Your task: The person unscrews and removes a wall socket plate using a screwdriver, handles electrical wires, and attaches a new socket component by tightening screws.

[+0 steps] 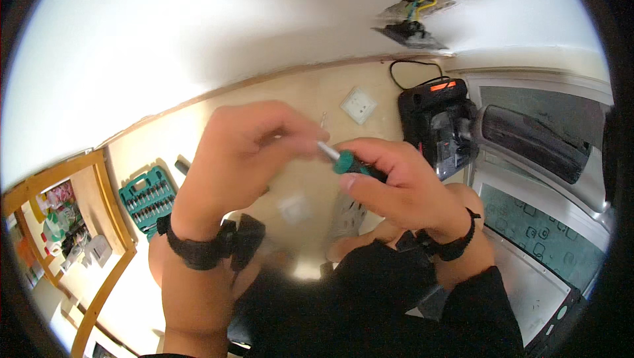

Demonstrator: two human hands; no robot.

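My right hand (403, 190) is wrapped round the green and black handle of a screwdriver (344, 162), with its short metal shaft pointing up and left. At the shaft's end, the fingertips of my left hand (254, 153) are pinched together; whatever lies between them is hidden and slightly blurred. Both hands are raised over the floor. A white socket plate (358, 105) lies beyond the right hand. A green case of bits (146, 201) lies open at the left.
A black machine with a cable (422, 110) stands against the wall at the right, beside a grey-framed panel (538, 87). A wall cutout with bare wires (416, 18) is above. A wooden frame with shelves (99, 180) stands on the left.
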